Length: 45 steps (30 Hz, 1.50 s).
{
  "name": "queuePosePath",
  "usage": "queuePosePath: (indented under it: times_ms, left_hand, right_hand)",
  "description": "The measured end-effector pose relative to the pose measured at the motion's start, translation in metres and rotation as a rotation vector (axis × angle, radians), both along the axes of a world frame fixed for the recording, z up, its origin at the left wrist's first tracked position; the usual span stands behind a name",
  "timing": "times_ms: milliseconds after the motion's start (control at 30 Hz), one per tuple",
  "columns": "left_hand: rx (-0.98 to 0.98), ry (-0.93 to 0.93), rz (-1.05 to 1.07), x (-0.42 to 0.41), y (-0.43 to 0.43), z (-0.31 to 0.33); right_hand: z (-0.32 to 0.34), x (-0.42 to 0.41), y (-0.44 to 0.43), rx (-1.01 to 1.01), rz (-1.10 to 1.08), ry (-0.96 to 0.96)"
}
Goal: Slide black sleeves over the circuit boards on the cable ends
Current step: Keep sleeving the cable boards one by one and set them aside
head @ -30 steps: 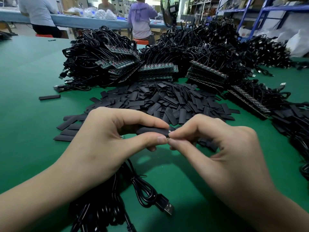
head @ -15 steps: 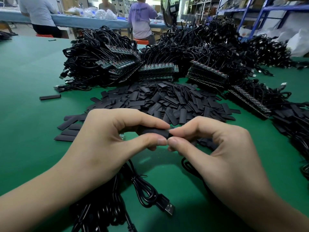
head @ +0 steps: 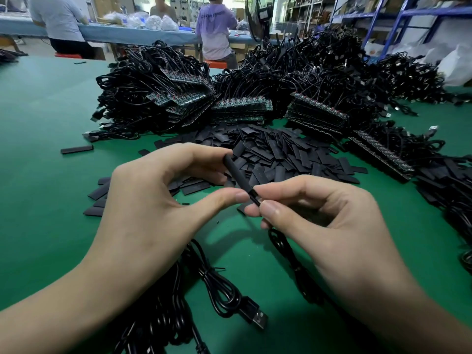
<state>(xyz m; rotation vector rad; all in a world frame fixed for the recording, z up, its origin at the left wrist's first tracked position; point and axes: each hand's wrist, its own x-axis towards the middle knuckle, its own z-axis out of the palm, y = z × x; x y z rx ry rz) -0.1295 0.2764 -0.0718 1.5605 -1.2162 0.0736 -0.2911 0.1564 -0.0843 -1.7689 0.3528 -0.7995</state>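
**Ana:** Where was the black sleeve (head: 238, 175) just then?

**Bo:** Up off the counter (head: 38, 175) and tilted, its far end toward 11 o'clock. The left hand (head: 153, 200) pinched it between forefinger and thumb. The right hand (head: 319, 226) pinched the cable (head: 283, 247) right at the sleeve's near end, at 5 o'clock.

**Ana:** Any fingers (head: 199, 154) spread?

**Bo:** None. Both pairs were narrow, each clamped on its own piece. The circuit board didn't show. I judged it was inside, but how deep I couldn't tell.

**Ana:** How would you have finished it well?

**Bo:** I'd have eased the left pinch so the tube wasn't squashed flat. Then I'd have fed the cable along the sleeve's own line, never across it, and stopped once the board was fully covered. The spare sleeves (head: 281, 154) lay at 12 o'clock, with the board stacks (head: 242, 106) beyond them.
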Motion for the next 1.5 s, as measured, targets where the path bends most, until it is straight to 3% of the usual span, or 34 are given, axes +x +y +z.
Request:
queuePosePath:
  times_ms: [433, 867, 1200, 1500]
  left_hand:
    - [0.063, -0.028, -0.122, -0.001, 0.001, 0.0]
    - [0.15, 0.097, -0.249, 0.0, 0.002, -0.003]
    - [0.151, 0.195, -0.357, 0.004, 0.001, -0.004]
    - [0.152, 0.144, -0.345, 0.004, 0.001, -0.003]
  right_hand:
    - [0.003, -0.001, 0.001, -0.105, -0.034, 0.026]
    - [0.007, -0.008, -0.006, -0.81, -0.266, 0.007]
    - [0.009, -0.011, -0.011, -0.756, -0.2, 0.014]
    - [0.007, -0.009, -0.007, -0.84, -0.217, 0.017]
